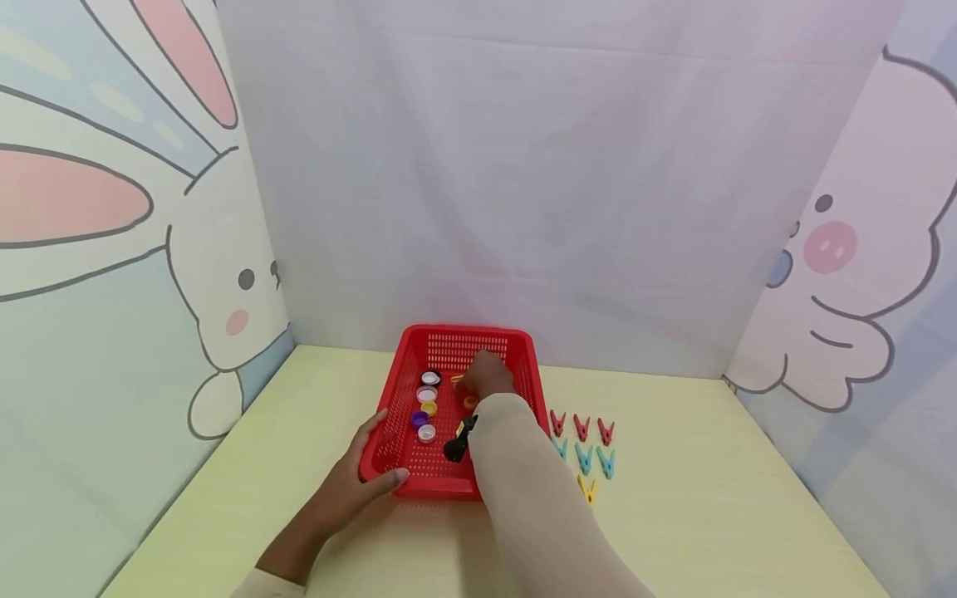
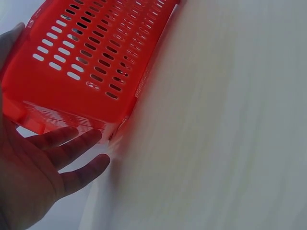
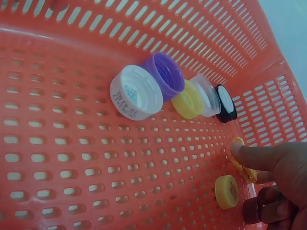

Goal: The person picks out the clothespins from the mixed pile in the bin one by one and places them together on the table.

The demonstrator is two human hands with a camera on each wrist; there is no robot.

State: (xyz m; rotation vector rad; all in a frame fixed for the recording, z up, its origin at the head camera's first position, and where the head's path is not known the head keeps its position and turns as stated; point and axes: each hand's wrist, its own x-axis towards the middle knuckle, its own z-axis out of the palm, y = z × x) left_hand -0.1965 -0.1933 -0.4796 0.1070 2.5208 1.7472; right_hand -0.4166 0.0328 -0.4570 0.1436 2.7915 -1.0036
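Note:
A red perforated plastic basket [image 1: 439, 488] stands on the table. My left hand [image 1: 350, 484] rests at its near left corner, thumb on the near rim, other fingers spread nearly straight along the left side. Inside the basket, my right hand [image 1: 486, 375] pinches a small yellow cap [image 3: 246, 168] between thumb and fingers, partly covered by them. Close below lies another yellow cap [image 3: 226, 191], with a brown cap [image 3: 250, 211] against the curled fingers. Along the left side runs a row: white cap [image 3: 136, 92], purple cap [image 3: 164, 76], yellow cap [image 3: 188, 100], clear cap [image 3: 207, 95] and black-rimmed cap [image 3: 225, 104].
Right of the basket, clothespins lie in rows: red clothespins [image 1: 581, 428], light blue clothespins [image 1: 584, 458] and a yellow clothespin [image 1: 587, 491]. The right sleeve [image 1: 531, 490] crosses the basket's near rim. A pale curtain [image 1: 516, 183] hangs behind the table [image 1: 688, 482].

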